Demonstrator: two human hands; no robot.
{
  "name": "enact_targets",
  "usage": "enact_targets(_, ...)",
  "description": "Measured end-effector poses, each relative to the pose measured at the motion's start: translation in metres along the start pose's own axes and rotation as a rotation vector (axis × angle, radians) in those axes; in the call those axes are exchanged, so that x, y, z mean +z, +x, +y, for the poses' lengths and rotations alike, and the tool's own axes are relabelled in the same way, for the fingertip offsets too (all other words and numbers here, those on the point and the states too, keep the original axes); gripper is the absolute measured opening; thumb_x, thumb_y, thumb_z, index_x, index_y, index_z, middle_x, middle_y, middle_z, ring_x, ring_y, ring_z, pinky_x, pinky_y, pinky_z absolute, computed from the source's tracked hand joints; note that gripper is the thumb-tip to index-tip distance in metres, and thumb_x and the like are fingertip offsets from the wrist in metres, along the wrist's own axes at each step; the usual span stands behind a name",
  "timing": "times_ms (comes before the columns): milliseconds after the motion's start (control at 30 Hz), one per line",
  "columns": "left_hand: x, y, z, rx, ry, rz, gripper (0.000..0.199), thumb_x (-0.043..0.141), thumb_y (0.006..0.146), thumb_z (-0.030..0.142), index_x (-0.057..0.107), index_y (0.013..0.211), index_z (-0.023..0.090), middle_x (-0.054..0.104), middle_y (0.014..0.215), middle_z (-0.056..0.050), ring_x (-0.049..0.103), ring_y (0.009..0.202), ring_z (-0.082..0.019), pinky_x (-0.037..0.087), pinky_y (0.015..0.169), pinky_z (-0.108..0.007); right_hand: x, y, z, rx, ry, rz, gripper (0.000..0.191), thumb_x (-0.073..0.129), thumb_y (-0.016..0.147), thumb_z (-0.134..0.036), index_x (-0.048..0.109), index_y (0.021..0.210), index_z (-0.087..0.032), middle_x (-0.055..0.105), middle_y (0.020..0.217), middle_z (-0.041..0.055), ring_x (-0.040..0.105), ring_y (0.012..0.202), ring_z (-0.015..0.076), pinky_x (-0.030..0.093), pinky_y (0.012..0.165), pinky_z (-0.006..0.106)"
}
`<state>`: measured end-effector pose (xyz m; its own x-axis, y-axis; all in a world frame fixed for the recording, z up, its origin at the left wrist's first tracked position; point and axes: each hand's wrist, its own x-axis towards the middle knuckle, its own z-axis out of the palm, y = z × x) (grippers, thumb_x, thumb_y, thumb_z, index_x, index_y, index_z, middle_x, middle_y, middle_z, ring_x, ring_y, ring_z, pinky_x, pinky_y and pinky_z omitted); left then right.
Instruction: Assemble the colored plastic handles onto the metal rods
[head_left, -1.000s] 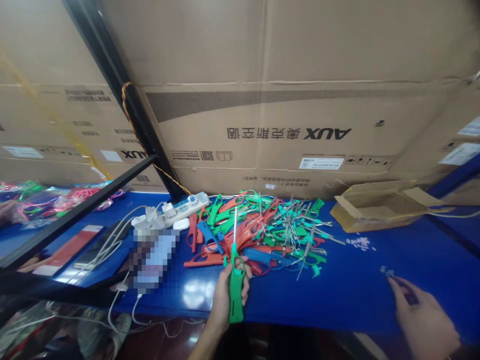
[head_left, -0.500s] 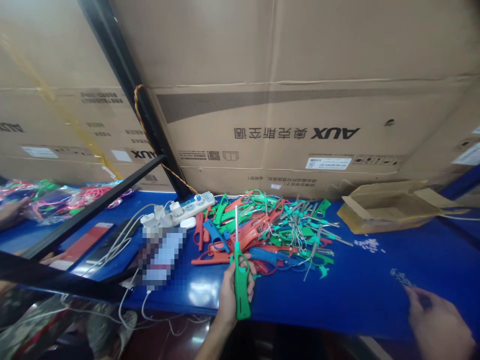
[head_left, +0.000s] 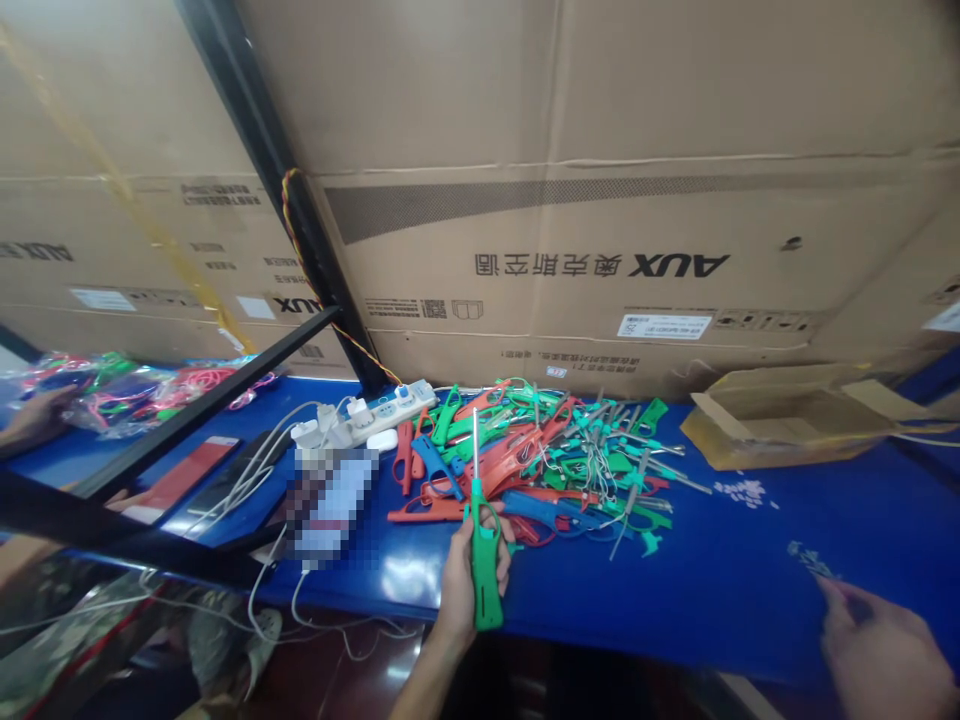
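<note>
My left hand (head_left: 455,580) is wrapped round the green handle of a long-nosed lighter (head_left: 487,570), its metal tube pointing up and away from me. Beyond it spreads a heap of lighter parts (head_left: 517,455): red, green and blue handle shells, metal tubes and thin wires. My right hand (head_left: 881,645) is at the lower right, thumb and fingers drawn together at the edge of a small scatter of tiny silvery pieces (head_left: 810,558). What its fingertips hold, if anything, is too small and blurred to tell.
An open cardboard box (head_left: 795,425) stands at the right, near some tiny pale pieces (head_left: 746,490). A power strip (head_left: 390,412) with cables, phones and a black metal frame (head_left: 300,250) lie left. Another person's hand (head_left: 37,420) is by bagged coloured cords (head_left: 202,385). Large cartons (head_left: 600,100) back the table.
The view has shifted slightly, so the scene sits a little further right. My left hand still holds the lighter; my right hand stays by the silvery pieces.
</note>
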<state>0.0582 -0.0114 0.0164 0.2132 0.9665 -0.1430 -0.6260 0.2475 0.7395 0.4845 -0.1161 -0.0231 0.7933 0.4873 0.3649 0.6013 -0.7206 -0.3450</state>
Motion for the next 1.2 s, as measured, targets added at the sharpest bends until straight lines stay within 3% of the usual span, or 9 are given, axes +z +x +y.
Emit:
enact_targets(133, -0.001, 0.001, -0.003, 0.015, 0.047, 0.018, 0.051, 0.062, 0.09, 0.062, 0.062, 0.11, 0.016, 0.064, 0.081, -0.001, 0.045, 0.041, -0.007, 0.039, 0.032, -0.017, -0.014, -0.001, -0.011, 0.104, 0.028, -0.034, 0.018, 0.06, 0.081, -0.036, 0.068, 0.07, -0.024, 0.061, 0.077, 0.0147, 0.027, 0.035, 0.0123, 0.027, 0.035, 0.032)
enact_targets(233, -0.001, 0.001, -0.005, 0.009, 0.133, 0.05, 0.059, 0.062, 0.088, 0.068, 0.063, 0.113, 0.015, 0.068, 0.085, -0.003, 0.045, 0.039, -0.006, 0.037, 0.032, -0.017, -0.03, -0.023, -0.03, 0.043, 0.107, -0.049, 0.023, 0.055, 0.085, -0.043, 0.068, 0.08, -0.025, 0.07, 0.091, 0.0216, 0.046, 0.042, 0.0196, 0.035, 0.04, 0.035)
enact_targets(333, 0.001, -0.002, -0.006, 0.028, 0.219, 0.059, 0.064, 0.062, 0.087, 0.071, 0.064, 0.117, 0.014, 0.072, 0.09, -0.006, 0.049, 0.042, -0.007, 0.039, 0.036, -0.018, -0.041, -0.068, -0.063, -0.048, 0.319, -0.121, 0.04, 0.052, 0.087, -0.06, 0.07, 0.094, -0.024, 0.075, 0.083, 0.0179, 0.064, 0.055, 0.0289, 0.046, 0.048, 0.037)
enact_targets(467, 0.007, -0.007, -0.003, 0.007, 0.352, -0.061, 0.054, 0.063, 0.093, 0.061, 0.068, 0.119, 0.013, 0.076, 0.091, -0.009, 0.066, 0.064, -0.015, 0.053, 0.06, -0.025, -0.048, -0.138, -0.122, -0.252, 0.722, -0.505, 0.045, 0.056, 0.09, -0.066, 0.071, 0.092, -0.024, 0.079, 0.083, 0.0092, 0.073, 0.069, 0.024, 0.055, 0.061, 0.027)
enact_targets(600, 0.004, -0.003, 0.0, 0.076, 0.355, -0.1, 0.045, 0.07, 0.092, 0.051, 0.063, 0.124, 0.021, 0.072, 0.121, -0.01, 0.073, 0.099, -0.023, 0.055, 0.093, -0.035, -0.047, -0.178, -0.162, -0.329, 0.856, -0.696, 0.039, 0.055, 0.095, -0.059, 0.071, 0.086, -0.024, 0.074, 0.074, 0.0021, 0.069, 0.065, 0.0177, 0.053, 0.062, 0.021)
enact_targets(733, -0.009, -0.001, 0.001, 0.113, 0.418, -0.043, 0.046, 0.079, 0.084, 0.045, 0.06, 0.119, 0.023, 0.073, 0.12, -0.009, 0.068, 0.114, -0.025, 0.052, 0.101, -0.036, -0.041, -0.182, -0.172, -0.341, 0.868, -0.686, 0.038, 0.057, 0.094, -0.056, 0.071, 0.083, -0.023, 0.065, 0.063, -0.0011, 0.059, 0.056, 0.0152, 0.049, 0.057, 0.021)
enact_targets(867, -0.016, -0.003, -0.002, 0.17, 0.463, -0.027, 0.051, 0.084, 0.079, 0.038, 0.059, 0.122, 0.024, 0.07, 0.12, -0.008, 0.067, 0.113, -0.025, 0.053, 0.101, -0.037, -0.038, -0.173, -0.174, -0.391, 0.883, -0.671, 0.034, 0.059, 0.094, -0.052, 0.071, 0.082, -0.023, 0.064, 0.066, -0.0005, 0.055, 0.055, 0.0144, 0.046, 0.055, 0.021)
enact_targets(1067, -0.018, -0.004, -0.005, 0.187, 0.544, -0.063, 0.045, 0.077, 0.086, 0.038, 0.059, 0.125, 0.023, 0.066, 0.119, -0.009, 0.066, 0.111, -0.025, 0.052, 0.101, -0.039, -0.031, -0.154, -0.182, -0.407, 0.929, -0.704, 0.033, 0.059, 0.095, -0.052, 0.073, 0.087, -0.023, 0.074, 0.089, 0.0043, 0.066, 0.076, 0.0188, 0.053, 0.072, 0.024)
enact_targets(1200, -0.018, -0.004, -0.005, 0.171, 0.549, -0.052, 0.047, 0.076, 0.086, 0.04, 0.058, 0.126, 0.023, 0.065, 0.123, -0.01, 0.065, 0.113, -0.025, 0.051, 0.102, -0.039, -0.022, -0.146, -0.188, -0.35, 0.964, -0.731, 0.039, 0.061, 0.092, -0.058, 0.075, 0.088, -0.022, 0.076, 0.092, 0.006, 0.069, 0.083, 0.0222, 0.054, 0.076, 0.027)
